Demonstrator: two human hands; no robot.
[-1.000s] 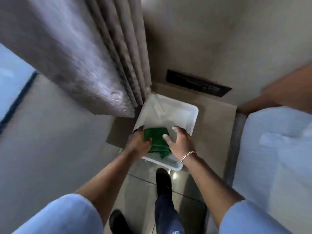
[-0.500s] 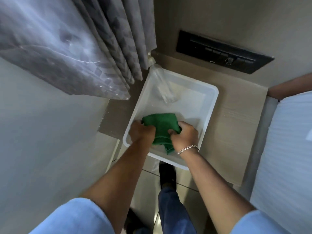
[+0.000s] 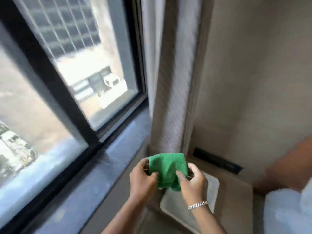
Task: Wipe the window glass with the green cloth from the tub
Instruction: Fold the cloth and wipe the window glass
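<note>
A green cloth (image 3: pixel 168 169) is held up between both hands, above the white tub (image 3: pixel 175 205). My left hand (image 3: pixel 142 180) grips its left edge and my right hand (image 3: pixel 192 182), with a silver bracelet on the wrist, grips its right edge. The cloth hangs bunched between my thumbs. The window glass (image 3: pixel 94 65) fills the upper left, set in a black frame (image 3: pixel 50 78), with a second pane (image 3: pixel 25 115) further left. The cloth is well short of the glass and does not touch it.
A dark grey sill (image 3: pixel 94 174) runs under the window. A pale curtain (image 3: pixel 170 81) hangs right of the glass, just behind the cloth. A black wall panel (image 3: pixel 217 160) sits low on the beige wall. White bedding (image 3: pixel 287 211) lies at the lower right.
Both hands have lifted the green cloth out of the tub. My view has swung up from the tub to the window and sill.
</note>
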